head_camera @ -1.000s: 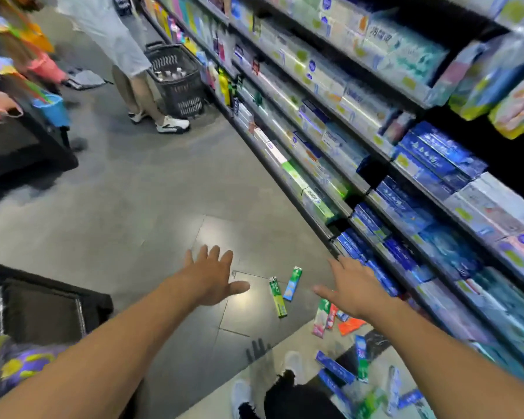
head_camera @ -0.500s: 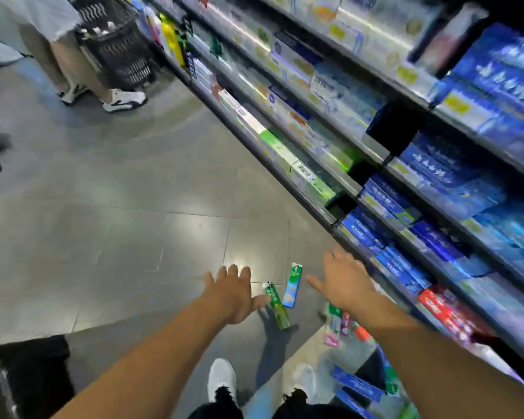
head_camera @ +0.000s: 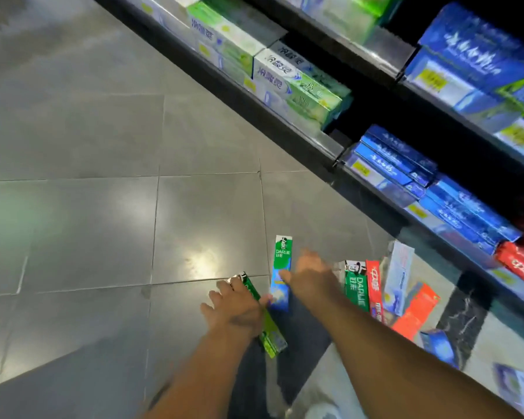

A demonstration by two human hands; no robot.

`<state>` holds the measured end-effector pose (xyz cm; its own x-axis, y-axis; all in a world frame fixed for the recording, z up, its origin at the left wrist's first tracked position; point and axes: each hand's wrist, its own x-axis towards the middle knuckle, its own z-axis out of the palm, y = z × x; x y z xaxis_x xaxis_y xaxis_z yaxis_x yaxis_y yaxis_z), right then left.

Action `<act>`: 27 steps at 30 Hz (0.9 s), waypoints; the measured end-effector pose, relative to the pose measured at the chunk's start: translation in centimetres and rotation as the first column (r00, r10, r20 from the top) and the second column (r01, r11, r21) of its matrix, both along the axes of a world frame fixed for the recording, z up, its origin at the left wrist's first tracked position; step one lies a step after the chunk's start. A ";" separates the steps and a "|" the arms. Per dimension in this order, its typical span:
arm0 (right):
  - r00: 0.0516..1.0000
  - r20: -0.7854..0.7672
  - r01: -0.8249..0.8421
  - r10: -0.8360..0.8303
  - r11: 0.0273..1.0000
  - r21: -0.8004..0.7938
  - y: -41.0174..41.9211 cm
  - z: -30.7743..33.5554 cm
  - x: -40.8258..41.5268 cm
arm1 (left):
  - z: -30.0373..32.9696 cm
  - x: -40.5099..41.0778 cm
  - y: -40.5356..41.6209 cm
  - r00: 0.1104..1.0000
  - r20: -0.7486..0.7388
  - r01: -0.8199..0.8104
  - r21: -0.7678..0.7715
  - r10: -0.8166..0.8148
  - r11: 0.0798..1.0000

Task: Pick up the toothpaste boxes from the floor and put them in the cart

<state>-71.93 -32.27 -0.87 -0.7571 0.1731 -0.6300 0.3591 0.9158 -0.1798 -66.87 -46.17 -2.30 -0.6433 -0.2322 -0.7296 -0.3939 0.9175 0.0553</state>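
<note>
- Left hand (head_camera: 236, 309): low over the floor, palm down, fingers spread and fairly straight, forearm bare, reaching forward.
- Right hand (head_camera: 310, 276): just beside the left, palm down, fingers extended but motion-blurred, forearm bare, reaching forward.

Bare floor tiles (head_camera: 103, 207) leftward; shelf (head_camera: 300, 128) and scattered boxes (head_camera: 403, 297) crowding the right

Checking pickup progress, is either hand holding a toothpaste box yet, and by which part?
Neither yet. The left hand lies spread over the green box near its middle; the right hand reaches beside the blue Darlie box. Both boxes lie on the floor.
</note>
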 end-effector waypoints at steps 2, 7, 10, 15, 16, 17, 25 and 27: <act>0.999 -0.015 0.050 -0.050 0.999 -0.007 -0.4 -3.7 -0.3 | -3.0 0.0 0.4 1.000 -0.018 -0.022 0.022 0.022 1.000; 0.992 -0.058 0.108 -0.109 0.994 -0.015 -1.7 -10.5 0.6 | -6.4 0.8 0.9 0.997 -0.076 0.011 -0.034 -0.014 0.999; 0.977 -0.019 0.212 -0.213 0.977 -0.032 -1.8 -11.8 1.2 | -6.9 1.6 0.5 0.999 -0.023 -0.038 -0.026 0.037 0.999; 0.971 0.102 0.225 -0.216 0.970 -0.090 0.4 -10.8 -0.4 | -7.0 1.0 -0.7 0.995 0.010 -0.098 0.004 0.098 0.995; 0.972 0.118 0.217 -0.203 0.968 -0.124 1.3 -10.1 -1.2 | -7.0 0.9 -0.4 0.989 0.025 -0.146 0.027 0.145 0.989; 0.975 0.130 0.202 -0.182 0.966 -0.163 2.2 -9.2 -2.2 | -7.1 0.8 0.0 0.978 0.038 -0.209 0.056 0.207 0.976; 0.949 0.226 0.301 -0.219 0.844 -0.444 6.3 -2.1 -3.5 | -8.9 1.6 4.2 0.903 -0.037 -0.418 0.151 0.427 0.896; 0.942 0.251 0.315 -0.221 0.840 -0.441 6.7 -2.0 -2.9 | -9.1 1.7 4.4 0.905 -0.072 -0.404 0.162 0.419 0.900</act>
<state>-74.82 -25.53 -2.89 -0.5873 0.0008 -0.8093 0.6470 0.6013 -0.4689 -65.17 -41.76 -11.45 -0.5851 -0.3926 -0.7096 -0.7199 0.6543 0.2316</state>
